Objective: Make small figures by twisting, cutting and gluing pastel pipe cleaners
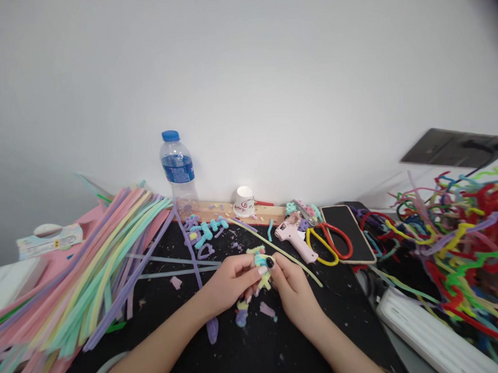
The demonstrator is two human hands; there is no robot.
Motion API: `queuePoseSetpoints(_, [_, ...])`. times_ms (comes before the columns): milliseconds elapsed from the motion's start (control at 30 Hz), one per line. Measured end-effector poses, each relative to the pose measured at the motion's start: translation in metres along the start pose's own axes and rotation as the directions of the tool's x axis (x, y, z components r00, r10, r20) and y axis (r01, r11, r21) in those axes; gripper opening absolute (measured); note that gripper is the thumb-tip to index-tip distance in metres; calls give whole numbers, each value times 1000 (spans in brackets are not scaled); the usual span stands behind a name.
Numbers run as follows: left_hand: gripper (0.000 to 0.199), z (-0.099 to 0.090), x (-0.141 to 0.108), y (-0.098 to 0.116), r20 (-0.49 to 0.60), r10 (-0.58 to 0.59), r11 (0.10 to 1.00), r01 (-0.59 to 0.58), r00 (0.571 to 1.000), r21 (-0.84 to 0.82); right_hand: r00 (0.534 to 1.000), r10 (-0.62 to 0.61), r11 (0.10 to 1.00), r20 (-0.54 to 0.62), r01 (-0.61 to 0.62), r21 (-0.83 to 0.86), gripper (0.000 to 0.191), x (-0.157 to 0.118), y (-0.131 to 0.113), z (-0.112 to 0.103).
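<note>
My left hand (232,280) and my right hand (295,288) meet at the middle of the black table (176,327). Between their fingertips is a small pale-yellow and light-blue pipe-cleaner figure (264,283), pinched from both sides; fingers cover part of it. A dark, shiny spot shows at my right thumb. Below the hands lie a purple-and-yellow fuzzy piece (241,314) and a mauve scrap (268,311). Clear glue sticks (174,273) run up to my left hand. Past my right hand stretches a pale-yellow pipe cleaner (289,255).
Pastel pipe cleaners (112,258) heap at left; tangled colourful ones (462,254) fill the right. Behind the hands are a water bottle (178,170), paper cup (245,202), small blue fuzzy shapes (205,232), pink glue gun (295,239), red-and-yellow-handled scissors (338,240) and a phone (350,234).
</note>
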State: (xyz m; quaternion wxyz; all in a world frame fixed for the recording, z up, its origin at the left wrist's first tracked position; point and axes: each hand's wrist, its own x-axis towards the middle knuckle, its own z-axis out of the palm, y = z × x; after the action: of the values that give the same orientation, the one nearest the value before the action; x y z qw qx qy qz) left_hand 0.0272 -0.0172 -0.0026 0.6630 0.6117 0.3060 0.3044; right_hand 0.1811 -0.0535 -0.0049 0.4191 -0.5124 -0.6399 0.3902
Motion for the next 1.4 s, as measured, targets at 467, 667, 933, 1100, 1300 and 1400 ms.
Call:
queuePoseSetpoints(467, [35,-1,0,0,6,30,999,-30,1000,-17,996,-92,994,-22,90,-66,30,-2,-8,-1])
queuePoseSetpoints(667, [41,-3,-1,3,-84,34,996,-27,996,84,994,-106,992,26,107,-61,28,-4,-10,3])
queuePoseSetpoints(933, [42,-3,-1,1,-92,48,993,-37,995,111,998,-61,998,28,61,-18,28,-4,-8,6])
queuePoseSetpoints(1100, [35,-1,-1,-1,-58,15,997,-11,998,75,998,-32,999,-46,30,-43,32,-3,-4,5])
queuePoseSetpoints(1300, [33,-1,-1,-2,-77,24,994,-15,997,106,999,-13,1000,-31,13,-1,30,-4,-4,7])
queuePoseSetpoints(1400, [32,1,-1,-2,-56,23,994,-17,998,108,999,-43,998,-29,42,-47,30,-4,-7,8])
